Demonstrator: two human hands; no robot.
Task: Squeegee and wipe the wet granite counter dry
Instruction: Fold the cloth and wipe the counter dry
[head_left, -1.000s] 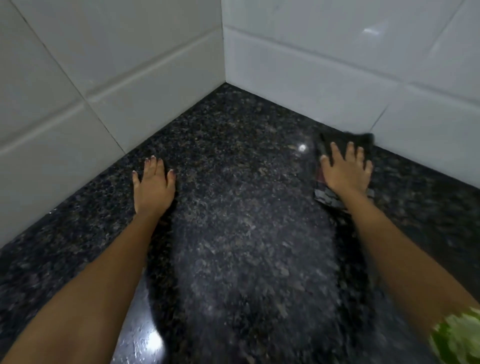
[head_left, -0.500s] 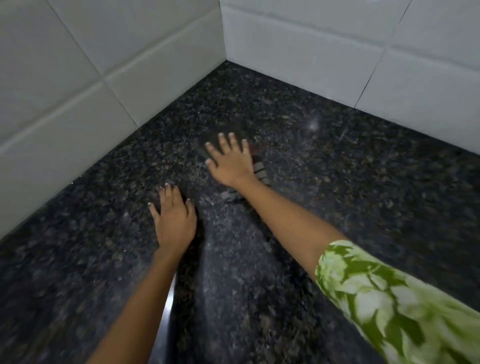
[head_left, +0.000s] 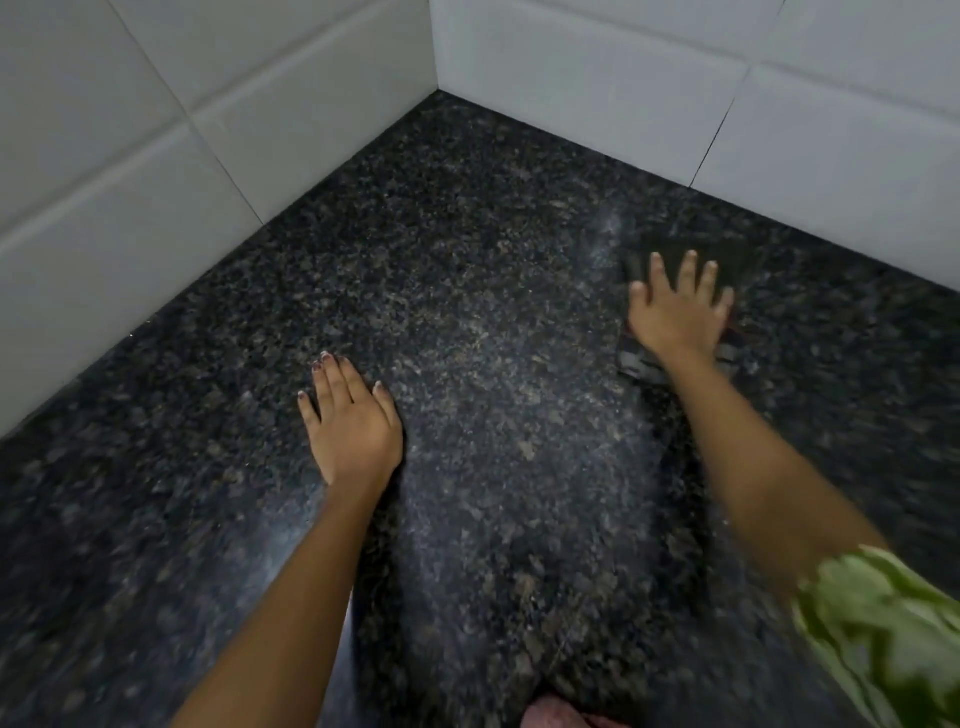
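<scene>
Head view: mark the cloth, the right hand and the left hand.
cloth (head_left: 640, 361): head view, on the crumpled near edge left of the wrist.
right hand (head_left: 675, 312): head view, on the back of the hand, flat on the cloth.
left hand (head_left: 353, 421): head view, on the back of the hand, flat on the counter.

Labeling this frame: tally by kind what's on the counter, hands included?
Hands: 2, left hand flat on the bare granite counter, right hand pressed on the cloth
Cloths: 1, dark cloth
Squeegees: 0 in view
Total: 3
</scene>
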